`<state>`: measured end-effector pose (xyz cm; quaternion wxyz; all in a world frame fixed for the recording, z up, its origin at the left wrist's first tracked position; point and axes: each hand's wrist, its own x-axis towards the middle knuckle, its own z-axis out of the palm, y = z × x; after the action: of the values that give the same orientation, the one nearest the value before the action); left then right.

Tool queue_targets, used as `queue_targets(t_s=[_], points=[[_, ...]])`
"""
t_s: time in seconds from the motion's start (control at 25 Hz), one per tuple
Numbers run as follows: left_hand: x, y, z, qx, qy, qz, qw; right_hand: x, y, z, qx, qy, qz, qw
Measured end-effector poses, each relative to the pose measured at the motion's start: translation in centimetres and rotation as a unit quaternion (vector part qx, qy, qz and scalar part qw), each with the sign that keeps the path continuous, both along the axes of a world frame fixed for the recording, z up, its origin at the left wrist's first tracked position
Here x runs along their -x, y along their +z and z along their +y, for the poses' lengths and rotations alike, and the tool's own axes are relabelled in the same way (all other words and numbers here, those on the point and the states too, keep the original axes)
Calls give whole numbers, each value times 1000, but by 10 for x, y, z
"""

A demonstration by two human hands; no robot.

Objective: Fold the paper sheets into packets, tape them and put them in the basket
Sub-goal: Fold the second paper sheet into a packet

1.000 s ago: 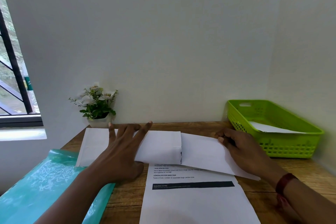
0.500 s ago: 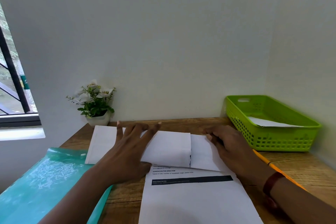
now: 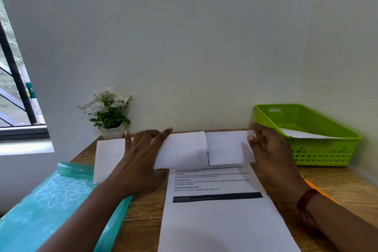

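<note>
Two hands on folded sheet (image 3: 184, 149), table (image 3: 337, 186) 12 o'clock. Left hand (image 3: 141, 155) flat, fingers released. Right hand (image 3: 270, 153) at sheet's 3 o'clock edge, grasp unclear. Basket (image 3: 327, 161) at 2 o'clock.

The left hand (image 3: 143, 155) lies palm down on the left part of the folded sheet (image 3: 184, 149), its fingers (image 3: 161, 136) straight and spread, pointing away from the person. Its forearm runs in from the lower left. The right hand (image 3: 270, 155) sits at the sheet's right edge, fingers bent, tips touching that edge. Whether it is pinching or only pressing cannot be told. Its forearm enters from the lower right.
</note>
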<state>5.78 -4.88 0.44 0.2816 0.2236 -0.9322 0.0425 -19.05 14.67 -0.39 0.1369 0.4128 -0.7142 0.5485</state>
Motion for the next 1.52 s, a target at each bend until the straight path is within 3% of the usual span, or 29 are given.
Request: queue_targets(t_s=[0.16,0.4,0.88,1.52], points=[[-1,-3,-4,-4,3,16,1000,-7,3,2,22,24,-142,989],[0,-1,-2,9,12,11,1000,-8,2,0,54,66,-259,962],[5,0,6,27,-5,5,1000,-25,6,-2,99,162,-272,943],[17,2,27,68,-34,-27,997,-38,-7,-4,-14,339,-263,903]])
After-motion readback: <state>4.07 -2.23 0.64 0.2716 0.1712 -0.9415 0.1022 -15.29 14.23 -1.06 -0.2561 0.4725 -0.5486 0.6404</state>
